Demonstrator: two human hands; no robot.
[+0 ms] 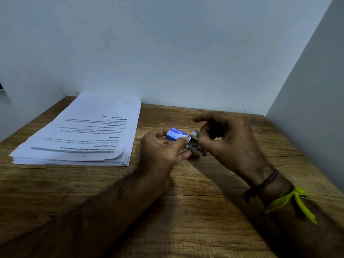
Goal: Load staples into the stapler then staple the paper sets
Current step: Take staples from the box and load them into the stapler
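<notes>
My left hand grips a small blue and white staple box above the middle of the wooden table. The box's right end is open. My right hand pinches a grey strip of staples at that open end. More grey staples show just below the box, by my left fingertips. A stack of printed paper sets lies flat at the table's back left. The stapler is not in view.
White walls close the table at the back and on the right. Thread bands, one brown and one yellow, circle my right wrist. Bare wood lies in front of my hands.
</notes>
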